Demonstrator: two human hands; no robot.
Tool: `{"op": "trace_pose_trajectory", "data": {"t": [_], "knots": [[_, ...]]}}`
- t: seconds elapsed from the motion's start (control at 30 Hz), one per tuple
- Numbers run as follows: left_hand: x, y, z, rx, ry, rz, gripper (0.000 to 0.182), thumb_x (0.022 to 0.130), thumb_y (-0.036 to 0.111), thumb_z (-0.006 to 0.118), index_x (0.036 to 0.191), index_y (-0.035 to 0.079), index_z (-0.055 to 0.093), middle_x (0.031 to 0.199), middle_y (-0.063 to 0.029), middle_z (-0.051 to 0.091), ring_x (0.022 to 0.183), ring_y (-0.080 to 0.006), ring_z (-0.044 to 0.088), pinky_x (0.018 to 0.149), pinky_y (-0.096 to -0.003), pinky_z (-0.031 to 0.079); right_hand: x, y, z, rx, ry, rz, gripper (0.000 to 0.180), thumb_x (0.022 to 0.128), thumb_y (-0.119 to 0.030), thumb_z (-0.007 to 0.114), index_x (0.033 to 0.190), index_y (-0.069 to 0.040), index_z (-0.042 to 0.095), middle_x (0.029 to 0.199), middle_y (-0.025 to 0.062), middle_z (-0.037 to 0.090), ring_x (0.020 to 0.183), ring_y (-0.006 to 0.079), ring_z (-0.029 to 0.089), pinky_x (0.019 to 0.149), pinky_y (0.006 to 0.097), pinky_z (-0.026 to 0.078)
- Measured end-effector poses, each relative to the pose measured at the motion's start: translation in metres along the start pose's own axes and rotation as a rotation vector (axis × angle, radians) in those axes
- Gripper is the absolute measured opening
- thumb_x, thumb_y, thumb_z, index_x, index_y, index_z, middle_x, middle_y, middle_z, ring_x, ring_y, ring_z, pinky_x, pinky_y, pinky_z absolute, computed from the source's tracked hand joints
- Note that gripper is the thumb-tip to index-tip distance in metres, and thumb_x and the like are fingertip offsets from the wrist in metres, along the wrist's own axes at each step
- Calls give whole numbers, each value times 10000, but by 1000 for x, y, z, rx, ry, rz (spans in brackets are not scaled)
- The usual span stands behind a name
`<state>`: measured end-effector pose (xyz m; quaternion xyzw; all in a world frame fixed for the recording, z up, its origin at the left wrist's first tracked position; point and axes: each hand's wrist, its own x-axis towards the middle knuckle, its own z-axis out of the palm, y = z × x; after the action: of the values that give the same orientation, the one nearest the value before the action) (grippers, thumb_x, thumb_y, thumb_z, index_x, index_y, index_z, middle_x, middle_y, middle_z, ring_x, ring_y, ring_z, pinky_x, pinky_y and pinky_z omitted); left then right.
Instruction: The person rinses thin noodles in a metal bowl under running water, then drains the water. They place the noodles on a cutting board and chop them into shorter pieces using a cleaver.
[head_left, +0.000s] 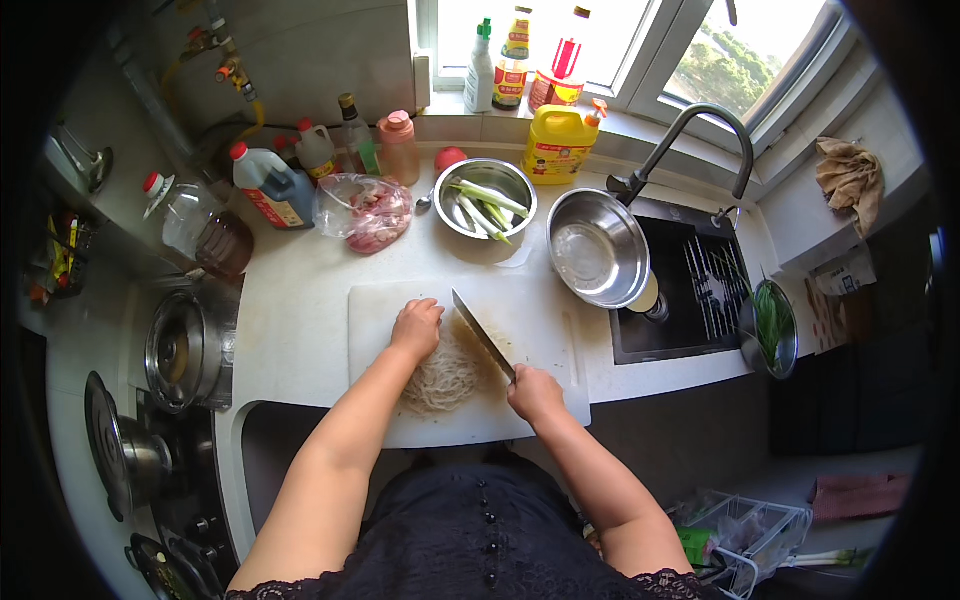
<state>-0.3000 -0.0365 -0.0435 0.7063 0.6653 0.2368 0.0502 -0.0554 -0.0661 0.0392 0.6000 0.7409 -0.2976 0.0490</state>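
Pale, thin noodle-like strands (444, 379) lie in a heap on a white cutting board (551, 412). My right hand (535, 393) is closed around the handle of a kitchen knife (484, 335), whose blade points up and to the left, just right of the heap. My left hand (418, 328) rests at the heap's upper left, fingers bent; whether it grips any strands cannot be told. Brownish wet marks and small bits show on the board around the blade. Behind the board stands a steel bowl (448, 222) with cut scallion or leek stalks (491, 206).
Right of that bowl, an empty steel basin (598, 247) sits by the black sink (637, 346) under a curved faucet (739, 124). Bagged raw meat (379, 217), bottles and a yellow jug (559, 146) line the back. A bowl of greens (772, 322) stands at right; pots (135, 450) at left.
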Motion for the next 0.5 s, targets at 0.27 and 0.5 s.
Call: {"op": "trace_pose_trajectory", "data": {"t": [0.27, 0.5], "knots": [[8, 12, -2, 83, -329, -42, 167, 728, 67, 567, 840, 93, 689, 898, -96, 632, 882, -304, 562, 806, -398, 478, -8, 7, -5, 19, -20, 25, 183, 795, -145, 502, 919, -65, 612, 849, 208, 650, 829, 380, 628, 748, 465, 496], [-6, 33, -9, 123, -368, -39, 176, 698, 63, 528, 788, 73, 679, 882, -130, 626, 908, -316, 559, 824, -412, 460, 8, -9, -2, -15, -18, -40, 170, 778, -140, 509, 889, -58, 607, 820, 202, 646, 801, 379, 622, 719, 475, 494]]}}
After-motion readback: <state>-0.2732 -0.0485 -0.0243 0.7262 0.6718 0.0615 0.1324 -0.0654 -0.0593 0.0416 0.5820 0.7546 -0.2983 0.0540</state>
